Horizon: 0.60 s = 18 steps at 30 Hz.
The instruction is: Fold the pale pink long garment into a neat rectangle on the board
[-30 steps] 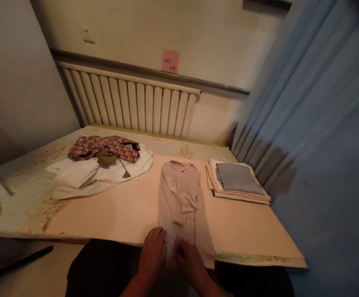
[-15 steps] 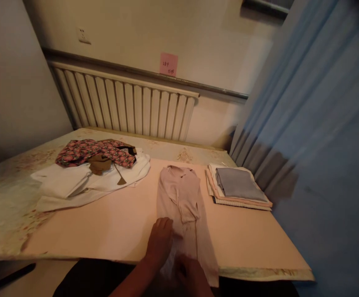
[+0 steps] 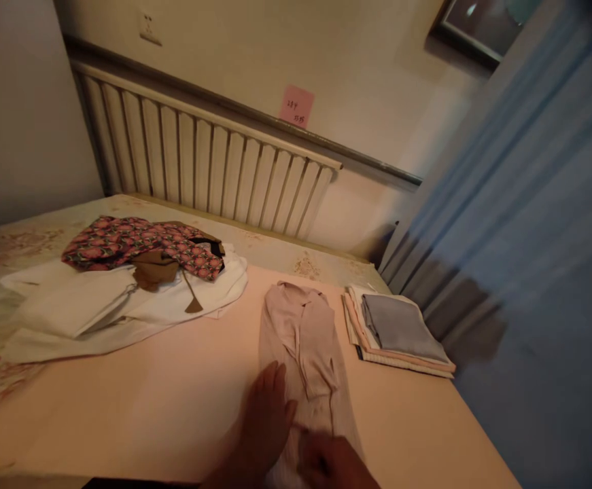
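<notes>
A pale pink long-sleeved shirt [image 3: 298,316] lies in a narrow strip, collar at the far end, its sleeves folded over the body. My left hand [image 3: 268,418] rests flat along the shirt's left edge, fingers stretched forward and the thumb out over the cloth. Closer to me, my right hand [image 3: 334,460] is curled closed on the lower part of the shirt. The shadow and the hand itself hide the fingertips and the cloth in them.
At the left lies a loose heap with a white garment [image 3: 96,305] and a red flowered garment [image 3: 143,244]. A stack of folded clothes [image 3: 402,329], grey on top, sits at the right beside a blue curtain [image 3: 545,272]. Behind the table [image 3: 173,394] is a radiator [image 3: 209,163].
The camera view has tilted and shifted. My left hand now lies flatter, with its thumb spread over the shirt. My right hand stays curled at the shirt's near part, slightly further right.
</notes>
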### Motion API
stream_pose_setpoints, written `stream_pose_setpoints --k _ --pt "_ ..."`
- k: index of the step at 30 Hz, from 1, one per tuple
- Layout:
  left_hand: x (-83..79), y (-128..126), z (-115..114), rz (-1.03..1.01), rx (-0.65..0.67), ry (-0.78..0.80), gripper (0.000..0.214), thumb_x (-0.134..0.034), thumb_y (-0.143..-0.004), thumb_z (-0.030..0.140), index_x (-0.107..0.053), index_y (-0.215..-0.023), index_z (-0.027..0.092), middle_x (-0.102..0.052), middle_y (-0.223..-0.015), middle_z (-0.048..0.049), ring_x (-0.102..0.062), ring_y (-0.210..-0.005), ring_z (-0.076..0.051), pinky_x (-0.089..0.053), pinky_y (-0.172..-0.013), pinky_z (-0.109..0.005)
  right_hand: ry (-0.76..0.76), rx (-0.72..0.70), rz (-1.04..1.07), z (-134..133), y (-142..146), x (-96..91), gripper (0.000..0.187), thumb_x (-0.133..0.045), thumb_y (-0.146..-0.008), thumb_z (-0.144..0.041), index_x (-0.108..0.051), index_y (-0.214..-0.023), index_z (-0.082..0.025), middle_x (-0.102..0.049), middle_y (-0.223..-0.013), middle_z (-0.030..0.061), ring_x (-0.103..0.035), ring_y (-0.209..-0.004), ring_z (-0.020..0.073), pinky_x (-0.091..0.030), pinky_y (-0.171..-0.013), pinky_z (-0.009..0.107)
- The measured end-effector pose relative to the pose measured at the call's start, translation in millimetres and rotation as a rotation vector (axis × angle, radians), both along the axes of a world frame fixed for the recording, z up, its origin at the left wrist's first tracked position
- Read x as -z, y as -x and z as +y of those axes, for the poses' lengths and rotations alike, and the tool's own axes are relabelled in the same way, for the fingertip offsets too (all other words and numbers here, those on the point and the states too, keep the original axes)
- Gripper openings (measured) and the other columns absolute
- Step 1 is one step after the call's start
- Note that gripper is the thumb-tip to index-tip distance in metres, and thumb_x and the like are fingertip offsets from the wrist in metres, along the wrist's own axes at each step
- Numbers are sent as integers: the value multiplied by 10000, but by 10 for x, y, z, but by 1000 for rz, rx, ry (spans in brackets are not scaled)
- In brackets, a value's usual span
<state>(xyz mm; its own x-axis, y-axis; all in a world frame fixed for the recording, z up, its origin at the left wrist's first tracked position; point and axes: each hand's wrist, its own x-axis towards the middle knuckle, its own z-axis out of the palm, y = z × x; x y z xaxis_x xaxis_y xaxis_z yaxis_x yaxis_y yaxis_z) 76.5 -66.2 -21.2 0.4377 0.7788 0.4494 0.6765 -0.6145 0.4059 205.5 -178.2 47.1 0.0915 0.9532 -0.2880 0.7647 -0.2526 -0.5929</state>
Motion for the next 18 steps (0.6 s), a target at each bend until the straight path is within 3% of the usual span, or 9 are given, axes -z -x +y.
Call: stream_pose_setpoints --k 3,6,11,14,18 --pt "-38 -5 -7 3 7 9 576 -518 -813 196 -458 -1382 126 -528 -1385 -163 -490 -1264 -306 -414 -1046 -476 -211 96 -89 376 -71 -295 118 -515 -790 -166 -573 -692 -198 -599 -657 -23 -520 -646 123 -323 -594 209" --pt "-73 -4 -18 10 11 42 571 -524 -809 200 -482 -1375 142 -542 -1382 -155 -500 -1256 -313 -415 -1043 -491 -303 132 -207 857 -67 -393 139 -493 -812 -133 -589 -734 -196 -625 -693 -9 -543 -669 133 -338 -630 213" --pt "-97 12 -28 4 37 96 594 -522 -793 192 -486 -1382 125 -530 -1401 -169 -491 -1267 -331 -395 -1055 -507 -416 145 -476 1409 24 -215 145 -501 -844 -136 -631 -859 -198 -657 -883 46 -573 -824 168 -361 -741 242" --pt "-100 14 -31 -9 41 106 595 -518 -791 186 -489 -1381 119 -522 -1411 -172 -480 -1279 -328 -380 -1067 -508 -395 110 -627 1553 24 -83 145 -520 -847 -143 -645 -909 -183 -649 -927 78 -563 -895 201 -365 -785 268" --pt "-79 6 -38 -7 35 87 620 -529 -774 175 -483 -1391 123 -518 -1420 -164 -475 -1286 -325 -387 -1066 -495 -337 65 -664 1660 -22 -31 170 -509 -854 -120 -670 -861 -176 -660 -901 94 -568 -890 212 -363 -783 283"
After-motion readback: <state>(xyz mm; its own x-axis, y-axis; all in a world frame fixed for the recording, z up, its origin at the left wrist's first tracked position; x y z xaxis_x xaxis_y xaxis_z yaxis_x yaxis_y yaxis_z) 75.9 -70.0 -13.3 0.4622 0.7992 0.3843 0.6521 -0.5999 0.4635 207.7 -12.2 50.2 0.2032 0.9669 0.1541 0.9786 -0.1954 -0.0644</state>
